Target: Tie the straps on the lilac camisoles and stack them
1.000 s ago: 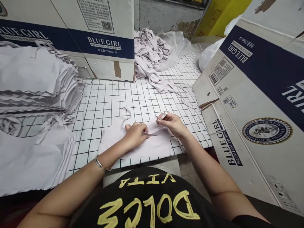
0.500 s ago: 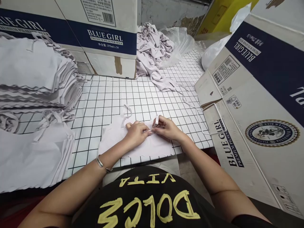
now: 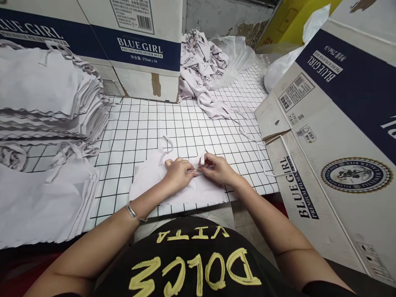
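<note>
A pale pinkish camisole top point(image 3: 148, 181) with thin straps lies flat at the table's front edge. My left hand point(image 3: 180, 174) rests on it, fingers pinching the top's upper edge near the middle. Close beside it, my right hand point(image 3: 218, 168) has thumb and finger pinched on a shoulder strap point(image 3: 202, 158) where it meets that edge. The fingertips of both hands almost touch. Another strap point(image 3: 167, 144) with a small slider loops loosely above the left side of the top.
Stacked pale tops point(image 3: 40, 90) stand at the left, with a nearer pile point(image 3: 46, 198) in front. A carton point(image 3: 148, 49) is behind them. Crumpled garments point(image 3: 202, 62) lie beside a clear plastic bag point(image 3: 235, 53). A large carton point(image 3: 340, 136) leans at the right over the checked tablecloth point(image 3: 130, 123).
The camera view has shifted very slightly. Both hands stay at the same spot on the top, with only a small movement of the right fingers at the strap.
</note>
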`<action>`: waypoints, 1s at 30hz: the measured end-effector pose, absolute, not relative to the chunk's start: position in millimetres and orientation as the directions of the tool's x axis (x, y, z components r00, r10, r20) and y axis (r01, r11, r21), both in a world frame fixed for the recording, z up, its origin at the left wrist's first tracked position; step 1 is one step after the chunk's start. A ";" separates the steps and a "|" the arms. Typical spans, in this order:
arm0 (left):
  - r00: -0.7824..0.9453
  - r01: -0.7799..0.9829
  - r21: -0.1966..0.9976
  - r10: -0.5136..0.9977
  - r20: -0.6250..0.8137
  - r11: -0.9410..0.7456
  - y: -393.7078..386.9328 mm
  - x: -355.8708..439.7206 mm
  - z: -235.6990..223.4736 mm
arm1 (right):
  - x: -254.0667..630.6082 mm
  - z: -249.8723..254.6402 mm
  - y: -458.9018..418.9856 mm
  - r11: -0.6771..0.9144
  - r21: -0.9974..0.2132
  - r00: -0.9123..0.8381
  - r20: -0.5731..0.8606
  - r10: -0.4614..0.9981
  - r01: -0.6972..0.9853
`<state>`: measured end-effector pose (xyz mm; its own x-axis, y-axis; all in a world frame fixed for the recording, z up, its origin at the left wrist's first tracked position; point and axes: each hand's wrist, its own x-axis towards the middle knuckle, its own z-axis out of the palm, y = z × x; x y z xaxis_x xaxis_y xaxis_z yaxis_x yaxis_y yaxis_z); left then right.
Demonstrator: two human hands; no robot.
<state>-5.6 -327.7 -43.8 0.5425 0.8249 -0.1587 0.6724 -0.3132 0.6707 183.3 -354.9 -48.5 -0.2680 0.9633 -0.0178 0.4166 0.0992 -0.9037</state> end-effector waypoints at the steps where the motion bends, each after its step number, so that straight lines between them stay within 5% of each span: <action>1: 0.544 0.672 0.671 0.824 -0.158 -0.315 -327.7 -5.6 -43.8 | 183.4 -49.1 -354.9 0.106 -0.900 -0.264 -0.010 0.964 0.423; 30: 0.555 0.670 0.675 0.812 -0.182 -0.308 -325.3 -6.7 -43.1 | 180.7 -45.1 -357.6 0.147 -0.866 -0.277 0.010 0.961 0.479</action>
